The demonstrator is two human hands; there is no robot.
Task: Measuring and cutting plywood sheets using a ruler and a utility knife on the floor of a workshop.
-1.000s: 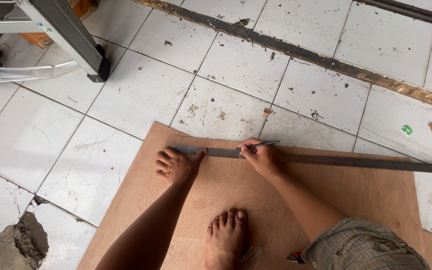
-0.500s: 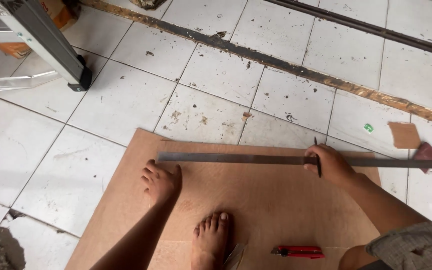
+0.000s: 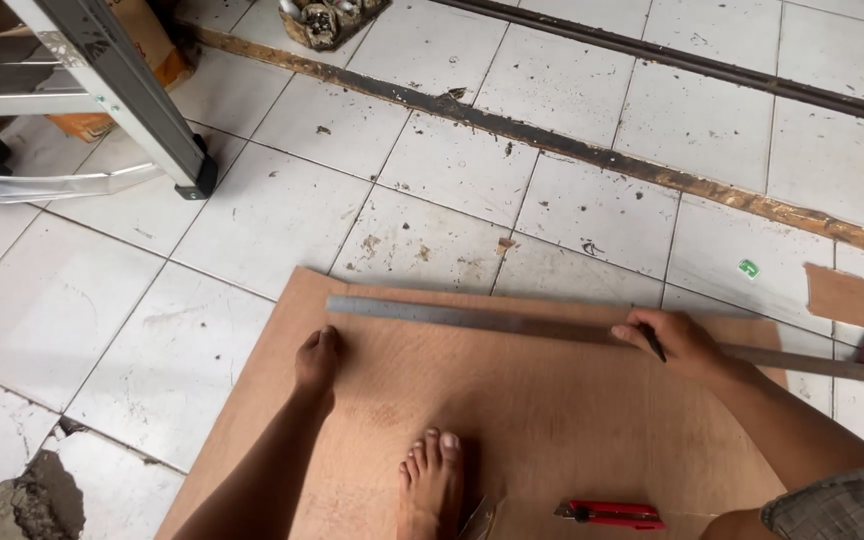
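head view | left hand (image 3: pixel 317 358) flat on plywood sheet (image 3: pixel 512 420), fingers together, holding nothing | right hand (image 3: pixel 680 342) clamped on dark pencil (image 3: pixel 652 343), pressed on long steel ruler (image 3: pixel 512 322) lying across sheet | red cutter (image 3: pixel 610 514) near bare foot (image 3: pixel 434 478)

Left hand (image 3: pixel 316 359): palm down, fingers together, pointing far, pressed flat; wrist straight. Left forearm runs from near edge, left of centre, up and slightly right toward hand. Right hand (image 3: pixel 674 343): curled into loose fist, knuckles up, thumb and forefinger pinched at left end of fist, thin dark tip showing between them. Right forearm enters from near right corner, angles far and left. Hands well apart, left one nearer. Bare foot (image 3: pixel 434 478) between arms, toes pointing far.
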